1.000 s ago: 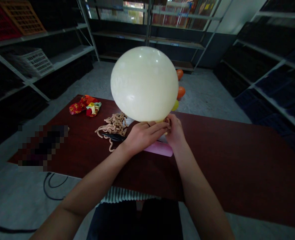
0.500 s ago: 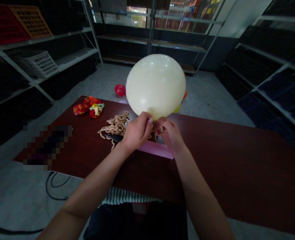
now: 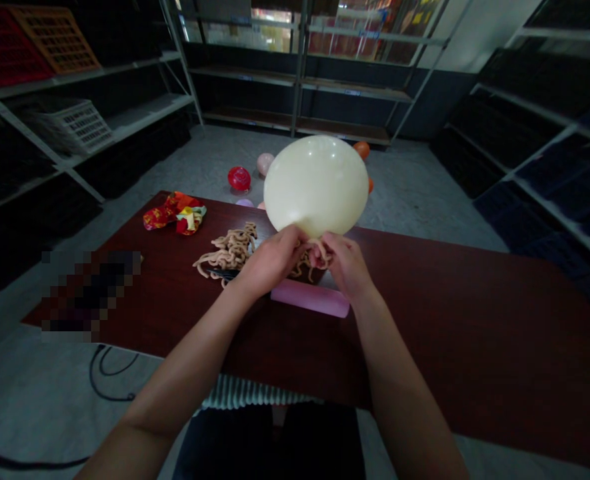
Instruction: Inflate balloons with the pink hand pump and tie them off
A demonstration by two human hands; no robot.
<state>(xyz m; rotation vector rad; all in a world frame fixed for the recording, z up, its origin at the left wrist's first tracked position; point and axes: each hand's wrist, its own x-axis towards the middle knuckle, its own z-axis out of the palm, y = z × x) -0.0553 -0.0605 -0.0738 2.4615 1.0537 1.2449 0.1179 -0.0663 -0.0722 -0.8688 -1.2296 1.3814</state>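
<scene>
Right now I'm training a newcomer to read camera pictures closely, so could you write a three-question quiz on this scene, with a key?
1. Multiple choice: what colour is the largest balloon?
A) red
B) cream
C) purple

2. True or false: the person's left hand and right hand are both at that balloon's lower end.

3. Fill in the blank: as the camera sees it, the crumpled red and yellow bundle on the table lies to the ____ of the pile of tan strands.

Key: 1. B; 2. True; 3. left.
</scene>
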